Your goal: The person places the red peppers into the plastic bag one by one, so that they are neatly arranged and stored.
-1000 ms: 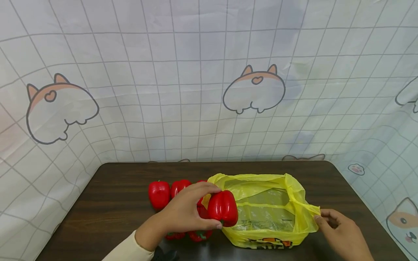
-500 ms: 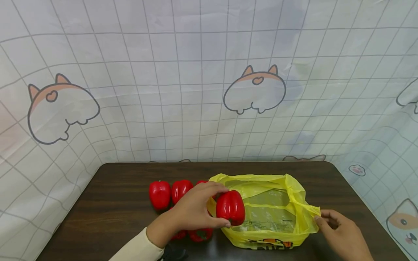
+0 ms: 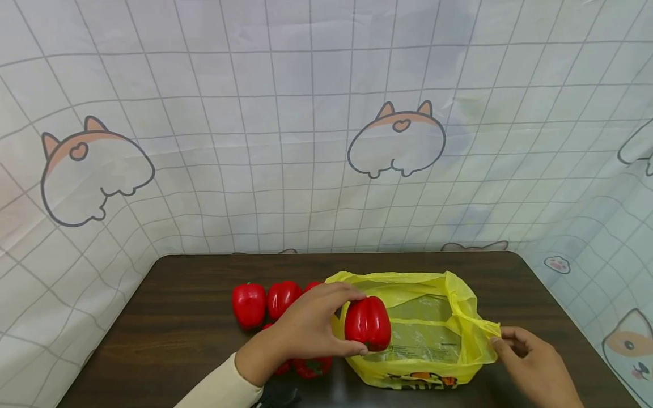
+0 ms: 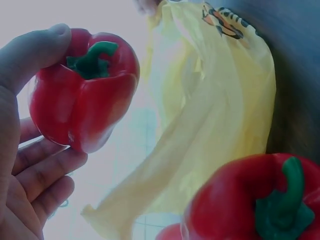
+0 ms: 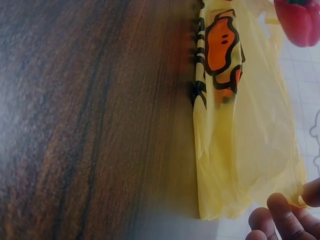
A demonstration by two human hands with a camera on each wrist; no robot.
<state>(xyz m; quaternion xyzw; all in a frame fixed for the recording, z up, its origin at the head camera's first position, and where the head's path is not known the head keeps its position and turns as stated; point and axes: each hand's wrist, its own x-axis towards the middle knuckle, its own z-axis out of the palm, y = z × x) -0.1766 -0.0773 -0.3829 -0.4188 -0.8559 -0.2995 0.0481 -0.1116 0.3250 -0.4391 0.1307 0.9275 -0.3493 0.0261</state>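
Note:
A glossy red bell pepper [image 3: 368,324] is held between the thumb and fingers of my left hand [image 3: 311,323], over the left part of a yellow plastic bag's opening. Its green stem [image 4: 95,60] shows in the left wrist view. The yellow plastic bag [image 3: 423,374] stands with its mouth spread wide and has a printed cartoon on its front. At its right edge my right hand [image 3: 535,362] pinches the bag's corner between thumb and fingers; the right wrist view shows those fingers [image 5: 282,215] at the yellow film.
Several more red bell peppers [image 3: 249,306] lie on the dark wooden table [image 3: 153,340] left of the bag, some partly hidden behind my left hand. A white grid-patterned cloth [image 3: 285,141] with cartoon animals hangs behind the table and along its sides.
My left hand has moved to the right with the bell pepper, from the bag's left edge to over its opening. The right hand keeps its pinch on the bag's corner, unmoved.

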